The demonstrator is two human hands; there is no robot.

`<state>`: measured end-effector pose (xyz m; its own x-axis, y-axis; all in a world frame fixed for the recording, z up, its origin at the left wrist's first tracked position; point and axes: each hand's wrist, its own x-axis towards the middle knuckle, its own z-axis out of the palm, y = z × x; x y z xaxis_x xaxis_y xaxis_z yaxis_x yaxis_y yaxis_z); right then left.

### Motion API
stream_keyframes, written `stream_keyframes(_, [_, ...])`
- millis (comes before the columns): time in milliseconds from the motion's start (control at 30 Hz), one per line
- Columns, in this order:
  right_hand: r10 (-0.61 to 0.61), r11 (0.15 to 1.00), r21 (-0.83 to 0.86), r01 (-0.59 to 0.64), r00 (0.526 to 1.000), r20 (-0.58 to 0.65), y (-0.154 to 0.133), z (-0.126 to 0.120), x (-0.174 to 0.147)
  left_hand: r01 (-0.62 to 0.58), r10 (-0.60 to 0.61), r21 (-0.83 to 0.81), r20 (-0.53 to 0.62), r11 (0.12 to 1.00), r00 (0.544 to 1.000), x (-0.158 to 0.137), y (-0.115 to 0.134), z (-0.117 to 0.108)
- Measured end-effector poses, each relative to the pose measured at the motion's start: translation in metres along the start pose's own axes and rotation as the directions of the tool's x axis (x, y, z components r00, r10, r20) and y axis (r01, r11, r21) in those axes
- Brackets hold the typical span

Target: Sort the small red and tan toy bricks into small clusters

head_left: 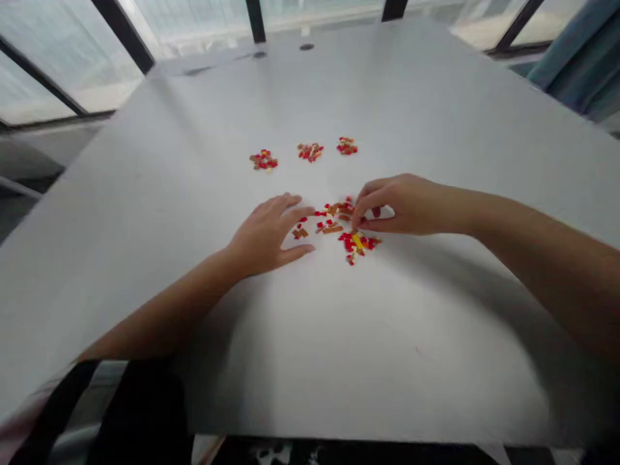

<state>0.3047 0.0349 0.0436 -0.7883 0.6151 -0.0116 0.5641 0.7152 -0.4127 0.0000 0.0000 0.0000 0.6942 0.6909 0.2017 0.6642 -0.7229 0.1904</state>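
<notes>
Small red, brown and yellow pieces, like toy building bricks, lie scattered in a loose pile (330, 227) between my two hands. My left hand (266, 236) rests at the left side of the pile, its fingers and thumb spread around a few brown and red pieces (299, 233). Over the right part of the pile, my right hand (392, 205) points down with thumb and forefinger pinched together. Whatever sits between those fingertips is too small to make out. Just below them lies a yellow piece (358, 241) among red ones.
Three small heaps of similar pieces sit in a row farther back: a left heap (264, 160), a middle heap (310, 152) and a right heap (347, 146). All rest on a wide white table (194, 148). Windows stand behind it, and a blue curtain (576, 58) hangs at right.
</notes>
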Motion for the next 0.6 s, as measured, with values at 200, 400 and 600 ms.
stream_keyframes(200, [-0.015,1.000,0.026,0.016,1.000,-0.025,-0.0013,-0.0019,-0.0013,0.004,-0.004,0.000,-0.010,1.000,1.000,0.0004,0.0001,0.0011])
stream_keyframes(400, [-0.034,0.998,0.062,0.034,0.999,-0.012,-0.0017,0.0015,0.0013,0.007,-0.007,-0.005,-0.013,1.000,1.000,0.0004,0.0017,0.0007])
stream_keyframes(600, [-0.025,0.997,0.067,0.027,0.999,-0.027,-0.0037,0.0017,-0.0009,0.008,-0.008,0.006,-0.005,1.000,1.000,-0.0004,0.0039,-0.0010])
